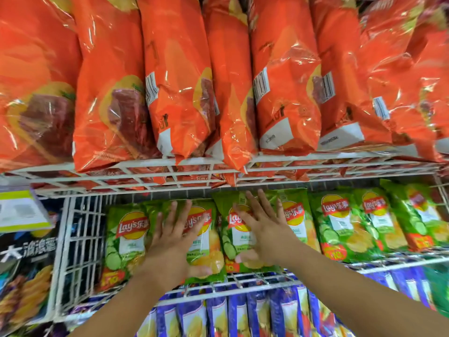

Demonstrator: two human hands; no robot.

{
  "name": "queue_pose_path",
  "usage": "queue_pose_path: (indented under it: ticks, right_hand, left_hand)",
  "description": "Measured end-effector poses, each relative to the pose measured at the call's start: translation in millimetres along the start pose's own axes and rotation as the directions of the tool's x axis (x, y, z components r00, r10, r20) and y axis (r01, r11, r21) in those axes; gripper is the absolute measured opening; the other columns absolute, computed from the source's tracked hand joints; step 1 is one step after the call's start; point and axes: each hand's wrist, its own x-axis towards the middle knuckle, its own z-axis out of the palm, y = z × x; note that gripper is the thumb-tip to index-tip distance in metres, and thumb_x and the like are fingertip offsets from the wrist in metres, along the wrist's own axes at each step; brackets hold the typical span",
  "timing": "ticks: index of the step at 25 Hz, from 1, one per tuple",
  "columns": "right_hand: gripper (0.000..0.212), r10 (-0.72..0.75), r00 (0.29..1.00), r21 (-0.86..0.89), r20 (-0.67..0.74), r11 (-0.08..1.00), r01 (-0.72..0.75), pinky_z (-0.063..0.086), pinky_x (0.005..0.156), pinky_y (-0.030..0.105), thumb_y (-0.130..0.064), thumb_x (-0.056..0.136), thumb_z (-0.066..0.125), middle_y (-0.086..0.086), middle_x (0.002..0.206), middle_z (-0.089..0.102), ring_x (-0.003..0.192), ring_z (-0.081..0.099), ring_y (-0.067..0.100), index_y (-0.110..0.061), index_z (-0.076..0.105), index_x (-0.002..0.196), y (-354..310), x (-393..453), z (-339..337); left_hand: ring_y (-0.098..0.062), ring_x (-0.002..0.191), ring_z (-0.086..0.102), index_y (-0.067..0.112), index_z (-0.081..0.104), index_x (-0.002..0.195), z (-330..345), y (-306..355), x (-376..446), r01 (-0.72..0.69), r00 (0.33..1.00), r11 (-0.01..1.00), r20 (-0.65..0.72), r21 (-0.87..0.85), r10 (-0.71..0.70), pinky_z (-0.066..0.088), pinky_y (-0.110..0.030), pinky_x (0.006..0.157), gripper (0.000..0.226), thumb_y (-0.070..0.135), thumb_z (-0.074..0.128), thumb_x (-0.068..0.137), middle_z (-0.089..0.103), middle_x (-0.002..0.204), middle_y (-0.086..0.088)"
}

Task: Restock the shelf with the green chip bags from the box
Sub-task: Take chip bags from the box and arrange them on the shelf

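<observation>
Both palms flat, fingers spread: we press, not clasp, two green chip bags on the wire shelf.

Our left hand (pixel 173 242) lies on one green bag (pixel 206 249) and our right hand (pixel 261 229) on its neighbour (pixel 229 242), nothing curled round either. We judge these bags light, air-puffed, slick and easily crushed, best taken by the crimped top edge or nudged with a flat palm. Beyond our right hand more green bags (pixel 340 224) fill the row. Just above our fingertips the upper wire shelf (pixel 145 181) of orange bags (pixel 179 88) hangs low, so headroom is tight. Below our wrists runs the shelf's front rail (pixel 243 285) over blue bags (pixel 218 312); a wire divider (pixel 80 242) closes the side past our left hand.
</observation>
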Motion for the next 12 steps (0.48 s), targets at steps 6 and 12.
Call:
queue_pose_path:
  ticks: [6,12]
  right_hand:
    - [0.126,-0.11,0.986,0.22,0.128,0.972,0.08,0.031,0.121,0.044,-0.089,0.057,0.066,-0.006,0.169,0.011,0.154,0.017,0.021,-0.046,0.005,0.159,45,12,-11]
    - [0.141,-0.057,0.99,-0.024,0.13,0.998,0.061,-0.003,0.123,0.061,-0.105,0.044,0.028,0.011,0.166,-0.026,0.153,-0.023,0.032,-0.036,-0.045,0.143,10,7,18]
  left_hand:
    - [-0.019,0.136,-0.051,0.053,-0.031,0.145,16,-19,7,0.006,1.0,0.998,-0.008,-0.058,-0.006,-0.022,-0.05,0.119,0.125,0.092,0.055,0.063,-0.053,0.148,0.013]
    - [-0.023,0.137,-0.049,0.049,-0.028,0.148,28,-19,16,-0.049,0.998,0.998,-0.041,-0.045,0.048,-0.026,-0.048,0.116,0.127,0.094,0.053,0.062,-0.051,0.151,0.007]
